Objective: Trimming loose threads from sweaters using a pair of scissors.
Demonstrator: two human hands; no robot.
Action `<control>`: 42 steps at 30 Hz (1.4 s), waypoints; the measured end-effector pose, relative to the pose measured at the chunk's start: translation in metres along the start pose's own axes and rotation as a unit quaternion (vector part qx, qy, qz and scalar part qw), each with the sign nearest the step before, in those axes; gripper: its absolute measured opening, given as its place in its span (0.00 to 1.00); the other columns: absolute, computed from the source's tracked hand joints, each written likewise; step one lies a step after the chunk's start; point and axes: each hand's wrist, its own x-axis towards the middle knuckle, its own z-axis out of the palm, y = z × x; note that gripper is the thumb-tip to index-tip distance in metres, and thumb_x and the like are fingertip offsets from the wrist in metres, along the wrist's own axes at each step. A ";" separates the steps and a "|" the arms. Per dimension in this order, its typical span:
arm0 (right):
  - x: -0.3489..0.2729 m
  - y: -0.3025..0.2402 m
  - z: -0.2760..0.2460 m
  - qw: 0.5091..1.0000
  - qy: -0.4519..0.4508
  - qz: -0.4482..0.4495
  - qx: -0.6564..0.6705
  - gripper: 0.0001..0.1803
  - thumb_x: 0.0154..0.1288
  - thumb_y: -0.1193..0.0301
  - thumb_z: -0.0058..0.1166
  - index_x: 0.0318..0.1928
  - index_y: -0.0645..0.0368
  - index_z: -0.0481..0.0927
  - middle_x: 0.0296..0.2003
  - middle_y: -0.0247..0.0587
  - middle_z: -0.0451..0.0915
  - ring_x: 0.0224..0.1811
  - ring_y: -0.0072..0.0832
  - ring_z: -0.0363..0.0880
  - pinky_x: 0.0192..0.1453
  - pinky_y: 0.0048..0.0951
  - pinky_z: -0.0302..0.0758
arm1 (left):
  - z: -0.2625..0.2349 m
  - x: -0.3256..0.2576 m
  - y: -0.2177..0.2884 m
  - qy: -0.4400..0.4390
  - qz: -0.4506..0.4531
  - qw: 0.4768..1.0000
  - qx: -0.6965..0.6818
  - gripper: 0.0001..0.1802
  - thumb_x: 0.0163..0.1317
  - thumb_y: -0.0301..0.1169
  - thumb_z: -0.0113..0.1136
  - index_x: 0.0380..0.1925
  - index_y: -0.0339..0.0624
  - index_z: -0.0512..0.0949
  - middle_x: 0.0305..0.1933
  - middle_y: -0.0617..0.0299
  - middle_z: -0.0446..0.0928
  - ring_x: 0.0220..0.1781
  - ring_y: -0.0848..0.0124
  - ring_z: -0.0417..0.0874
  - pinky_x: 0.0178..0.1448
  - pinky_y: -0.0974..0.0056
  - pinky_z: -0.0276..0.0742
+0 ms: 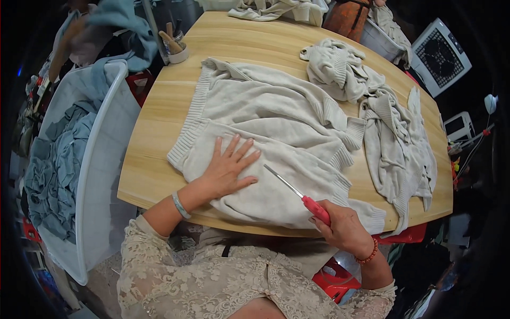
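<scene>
A cream knitted sweater lies spread over the wooden table, its ribbed hem to the left and ribbed cuffs and collar to the right. My left hand rests flat on the sweater with its fingers spread. In my right hand is a red-handled hook tool with a thin metal shaft; its tip points up and left above the knit. Whether the tip touches the cloth, I cannot tell.
More cream knitwear lies heaped at the table's right. A white tub of blue-grey garments stands left. A small pot holds tools at the far left corner. Beyond the right edge stands a white fan-like device.
</scene>
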 end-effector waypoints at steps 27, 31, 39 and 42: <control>0.033 0.006 -0.012 0.990 -0.020 0.059 -0.130 0.14 0.66 0.61 0.56 0.43 0.58 0.74 0.25 0.52 0.80 0.31 0.51 0.81 0.35 0.48 0.74 | 0.015 0.034 0.035 -0.018 0.048 0.998 -0.046 0.35 0.63 0.55 0.56 0.66 0.49 0.69 0.77 0.56 0.56 0.78 0.42 0.46 0.72 0.26 0.35; 0.035 0.014 -0.019 0.988 0.001 0.067 -0.139 0.15 0.65 0.61 0.58 0.40 0.60 0.74 0.21 0.54 0.78 0.28 0.54 0.79 0.34 0.50 0.73 | 0.015 0.033 0.036 -0.014 0.055 0.997 -0.050 0.34 0.63 0.55 0.56 0.65 0.50 0.70 0.77 0.58 0.56 0.78 0.40 0.46 0.72 0.26 0.34; 0.050 0.020 -0.002 0.998 -0.010 -0.008 -0.058 0.17 0.66 0.60 0.56 0.44 0.60 0.74 0.29 0.55 0.81 0.35 0.52 0.81 0.40 0.50 0.75 | 0.011 0.035 0.034 -0.018 0.045 0.998 -0.046 0.34 0.62 0.55 0.58 0.64 0.50 0.71 0.75 0.59 0.60 0.77 0.41 0.48 0.71 0.25 0.35; 0.022 0.034 -0.004 0.998 0.040 0.037 -0.013 0.15 0.66 0.63 0.58 0.48 0.57 0.75 0.35 0.51 0.81 0.38 0.49 0.80 0.41 0.45 0.73 | 0.009 0.040 0.043 -0.004 0.040 0.992 -0.117 0.34 0.62 0.53 0.59 0.64 0.48 0.70 0.74 0.58 0.60 0.77 0.43 0.49 0.72 0.26 0.38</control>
